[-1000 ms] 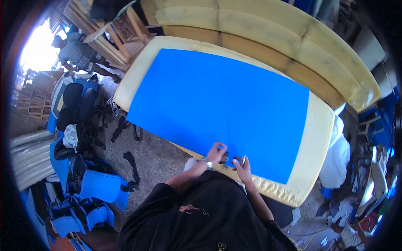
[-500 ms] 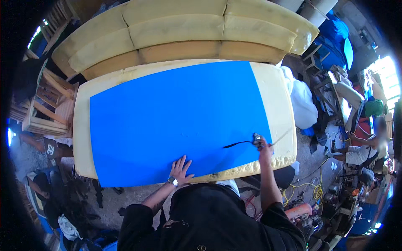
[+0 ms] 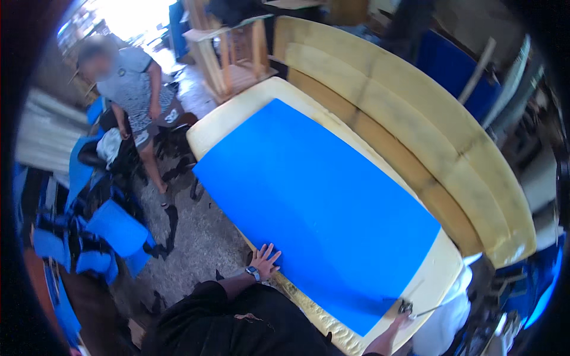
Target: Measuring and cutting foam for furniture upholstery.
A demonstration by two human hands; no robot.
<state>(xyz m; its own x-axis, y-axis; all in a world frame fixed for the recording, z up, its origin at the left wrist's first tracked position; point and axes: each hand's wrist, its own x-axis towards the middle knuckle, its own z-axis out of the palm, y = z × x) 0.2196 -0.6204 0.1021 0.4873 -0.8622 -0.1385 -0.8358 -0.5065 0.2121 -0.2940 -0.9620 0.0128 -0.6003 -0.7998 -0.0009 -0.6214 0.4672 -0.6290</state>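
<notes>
A large blue sheet [image 3: 320,202] lies over a thick cream foam slab [image 3: 446,261], leaving foam bare around its sides. My left hand [image 3: 265,261], with a watch on the wrist, rests on the sheet's near edge, fingers spread. Near the sheet's right corner, my right hand [image 3: 403,322] is closed around a small silver metal tool [image 3: 406,307]. A thin strip sticks out to its right over the bare foam. The fingers partly hide the tool, and its exact kind is unclear.
A long curved foam sofa body [image 3: 409,118] stands along the far side. Wooden frames [image 3: 231,65] are beyond the slab's left end. Another person [image 3: 133,83] is at the far left. Blue pieces [image 3: 119,228] lie on the left; white material [image 3: 442,323] is by the right end.
My view has swung to the left, bringing the other person into sight. My right hand, still with the metal tool, is now near the sheet's right corner. The left stays at the near edge.
</notes>
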